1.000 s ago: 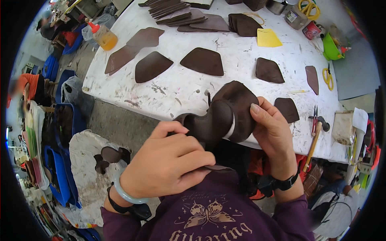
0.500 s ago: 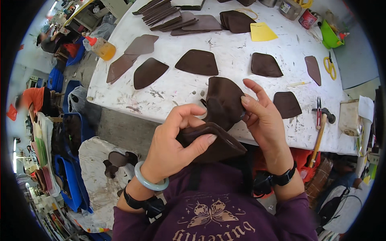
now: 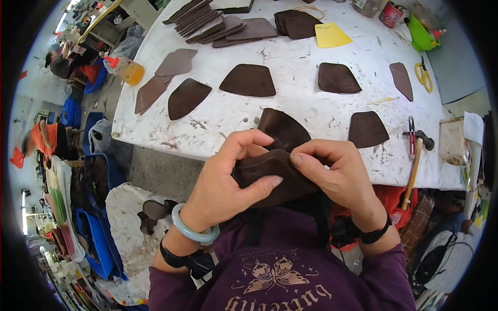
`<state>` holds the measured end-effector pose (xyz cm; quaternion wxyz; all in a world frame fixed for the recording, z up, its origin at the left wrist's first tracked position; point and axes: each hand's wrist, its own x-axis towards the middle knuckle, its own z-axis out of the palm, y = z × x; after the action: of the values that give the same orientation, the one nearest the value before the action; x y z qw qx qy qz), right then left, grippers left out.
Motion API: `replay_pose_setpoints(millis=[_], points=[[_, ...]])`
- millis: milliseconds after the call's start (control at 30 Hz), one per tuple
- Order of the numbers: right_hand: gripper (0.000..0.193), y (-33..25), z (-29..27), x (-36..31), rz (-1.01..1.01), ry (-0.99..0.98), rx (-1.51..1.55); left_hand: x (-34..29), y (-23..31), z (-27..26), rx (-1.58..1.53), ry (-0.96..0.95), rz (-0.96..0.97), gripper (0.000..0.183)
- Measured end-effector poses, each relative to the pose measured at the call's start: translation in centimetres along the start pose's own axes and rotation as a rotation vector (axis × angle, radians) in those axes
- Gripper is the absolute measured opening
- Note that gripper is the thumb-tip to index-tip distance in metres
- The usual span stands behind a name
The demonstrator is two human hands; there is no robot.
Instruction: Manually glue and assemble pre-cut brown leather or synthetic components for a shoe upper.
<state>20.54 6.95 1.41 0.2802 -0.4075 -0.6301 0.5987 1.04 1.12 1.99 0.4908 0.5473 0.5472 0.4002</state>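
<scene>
A dark brown leather piece (image 3: pixel 270 168) of joined, curved panels is held between my two hands, above the near edge of the table. My left hand (image 3: pixel 236 173) grips its left side, thumb on the near face and fingers behind. With thumb and fingertips together, my right hand (image 3: pixel 332 168) pinches the upper right edge. A panel of the piece (image 3: pixel 282 127) stands up behind my fingers. Beyond it on the table lie separate brown leather panels, one at the middle (image 3: pixel 248 80), one to the left (image 3: pixel 189 98), and others at the right (image 3: pixel 369 129).
Stacked leather pieces (image 3: pixel 249 30) and a yellow card (image 3: pixel 333 36) lie at the back. A glue bottle (image 3: pixel 125 70) stands at the left edge. On the right are yellow scissors (image 3: pixel 424 78), snips (image 3: pixel 411 137), a hammer (image 3: pixel 413 171) and a green bowl (image 3: pixel 423 33). Other people sit far left.
My right hand has come down and inward, from the raised panel's right side to the piece's upper edge near my left fingers. The raised panel has dropped lower.
</scene>
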Motion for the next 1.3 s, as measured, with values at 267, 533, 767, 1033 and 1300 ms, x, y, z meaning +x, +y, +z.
replay_pose_setpoints(millis=[267, 533, 767, 1033, 1300], points=[[0.02, 1.1, 0.3, 0.5, 0.302, -0.221, 0.218, -0.5, 0.3, -0.6, 0.235, -0.131, 0.167, 0.041], [0.02, 2.4, 1.3, 0.4, 0.398, -0.36, 0.507, -0.5, -0.3, -1.8, 0.131, -0.262, 0.098, 0.025], [0.024, 3.4, 2.0, -0.2, 0.57, -0.433, 0.629, -0.1, -0.3, -1.2, 0.126, -0.215, 0.276, 0.021], [0.023, 1.1, -3.3, 1.5, -0.228, 0.077, -0.374, -0.6, -0.7, -2.8, 0.058, -0.399, 0.093, 0.019], [0.06, 0.6, -2.9, 6.6, -0.146, -0.539, -0.435, -1.1, -0.4, -3.2, 0.248, -0.437, 0.11, 0.021]])
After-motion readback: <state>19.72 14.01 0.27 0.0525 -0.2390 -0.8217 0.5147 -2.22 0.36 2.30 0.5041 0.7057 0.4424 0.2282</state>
